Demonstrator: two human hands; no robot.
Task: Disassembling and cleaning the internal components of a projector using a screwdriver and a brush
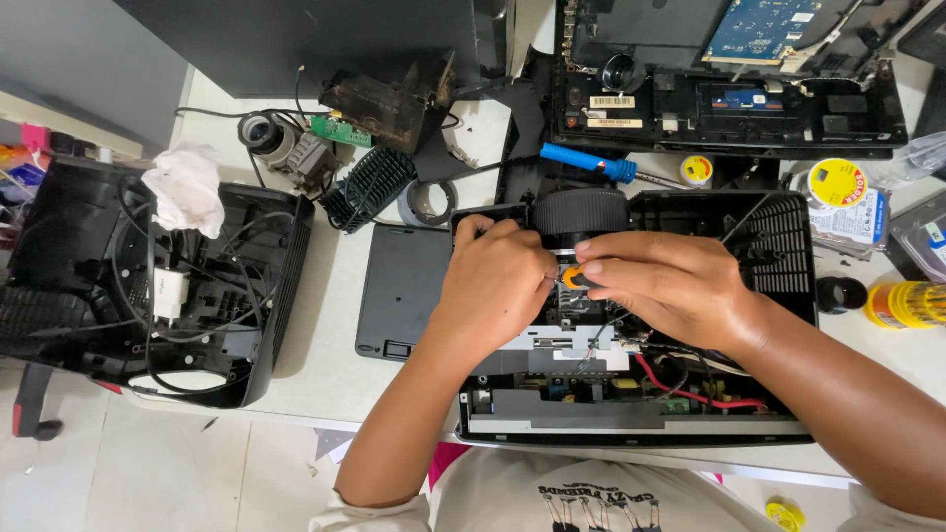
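An opened black projector chassis (778,246) lies in front of me on the white table, its ribbed lens ring (579,210) at the far side and a circuit board with red wires (690,389) near me. My left hand (498,286) rests on the chassis just left of the lens block, fingers curled. My right hand (665,281) reaches in from the right and pinches a small orange part (572,278) behind the lens; both hands meet over it.
A second gutted black housing (246,296) with a crumpled white cloth (187,187) sits at left. A flat black cover (399,291), a blue-handled tool (589,162), a solder reel (836,182), a yellow can (907,303) and an opened laptop base (729,99) surround the chassis.
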